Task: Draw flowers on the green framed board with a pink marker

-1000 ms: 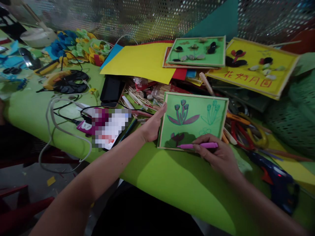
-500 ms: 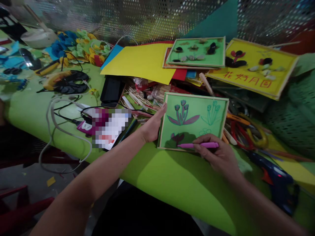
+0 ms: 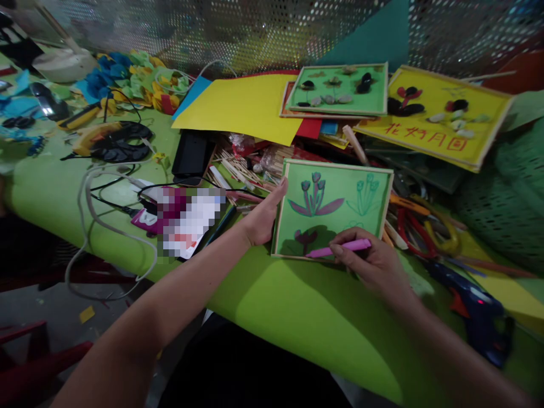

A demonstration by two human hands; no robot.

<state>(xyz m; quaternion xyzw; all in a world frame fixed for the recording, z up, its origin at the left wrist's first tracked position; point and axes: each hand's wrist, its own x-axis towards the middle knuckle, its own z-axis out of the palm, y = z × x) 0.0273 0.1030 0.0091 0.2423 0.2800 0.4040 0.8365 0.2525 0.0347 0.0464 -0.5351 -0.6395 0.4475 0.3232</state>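
Note:
A green picture panel with a thin wooden frame carries drawn flowers, some coloured purple. My left hand grips its left edge, thumb along the frame and the other fingers hidden behind. In my right hand is a pink marker, pinched between thumb and fingers. The marker's tip meets the panel at the base of the lower left purple flower's stem. My right hand's shadow falls over the lower part of the panel.
Behind lie a yellow sheet, a framed green pebble picture and a yellow one. Scissors and a glue gun lie at right. A phone, cables and wooden sticks sit to the left.
The marker's tip has moved slightly down along the lower left flower's stem, and the marker tilts more. My left hand keeps its hold on the panel.

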